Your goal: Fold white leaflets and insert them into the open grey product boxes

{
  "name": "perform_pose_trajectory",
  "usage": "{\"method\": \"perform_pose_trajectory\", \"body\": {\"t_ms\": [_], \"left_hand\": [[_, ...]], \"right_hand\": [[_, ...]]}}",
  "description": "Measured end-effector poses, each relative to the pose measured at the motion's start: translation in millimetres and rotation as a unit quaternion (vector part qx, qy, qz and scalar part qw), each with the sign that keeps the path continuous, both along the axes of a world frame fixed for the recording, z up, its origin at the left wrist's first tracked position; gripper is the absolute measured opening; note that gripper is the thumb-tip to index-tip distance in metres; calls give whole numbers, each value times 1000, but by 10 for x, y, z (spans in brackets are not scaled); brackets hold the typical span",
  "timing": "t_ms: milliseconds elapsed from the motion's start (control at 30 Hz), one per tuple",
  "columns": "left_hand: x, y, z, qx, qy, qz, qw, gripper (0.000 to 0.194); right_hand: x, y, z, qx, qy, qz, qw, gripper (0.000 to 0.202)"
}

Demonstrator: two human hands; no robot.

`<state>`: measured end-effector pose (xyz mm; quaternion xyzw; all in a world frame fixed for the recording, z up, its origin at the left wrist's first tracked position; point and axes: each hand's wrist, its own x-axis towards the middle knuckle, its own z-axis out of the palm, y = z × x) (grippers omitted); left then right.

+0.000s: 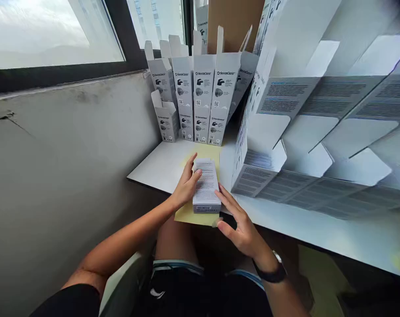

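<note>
A small white box [206,187] printed with grey text lies on a yellow sheet [185,214] at the table's front edge, its barcode end facing me. Along the box's left side rests my left hand [186,182], thumb on the top edge and fingers stretched forward, not wrapped round it. My right hand [236,224] is at the box's right side with its fingers spread, the fingertips by the box's edge and the thumb low near the front corner. A small pale thing, too blurred to name, shows by the right thumb.
Open-topped SilverCrest boxes [203,88] stand in two stacked rows at the back. Large stacks of open white boxes [285,132] fill the right side of the table [153,165]. A wall [71,145] and window are on the left; brown cardboard [234,26] stands behind.
</note>
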<state>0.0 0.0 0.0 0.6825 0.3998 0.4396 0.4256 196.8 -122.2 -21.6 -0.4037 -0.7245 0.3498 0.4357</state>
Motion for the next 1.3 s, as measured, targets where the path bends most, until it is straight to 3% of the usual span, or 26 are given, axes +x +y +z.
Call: {"method": "perform_pose_trajectory", "body": {"t_ms": [67,133,200,267,333,400,533,633,767,867,1033,1300], "left_hand": [[-78,-57,31,84,40,13,996,56],[-162,-117,50,173,80,-10,982,52],[-244,-174,51,284,116,-77,949,62],[-305,-213,31,347,161,-136,914,79],[-329,-226,0,385,195,-146,890,83],[-322,-215,-29,416,200,-128,878,73],[-281,-179,-57,427,195,-115,876,62],[-266,-173,-70,429,185,-109,878,57],[-254,-163,-104,432,162,-108,881,53],[-233,-145,-141,435,153,-101,881,53],[-191,-137,-187,442,129,-77,884,47],[-177,-139,-183,451,124,-72,881,46]], "right_hand": [[1,30,17,-18,5,-4,1000,64],[6,50,33,-32,11,-4,999,62],[12,56,48,-43,20,1,999,59],[14,56,60,-45,26,6,999,57],[12,57,67,-43,27,9,999,56],[9,64,67,-41,24,7,999,56],[15,68,60,-27,13,4,1000,57],[1,45,106,21,5,-35,999,46],[-63,58,292,179,-21,-123,976,24],[-96,142,434,298,-70,-152,940,24],[-79,296,507,413,-175,-107,887,22],[-16,418,511,459,-254,-35,850,19]]}}
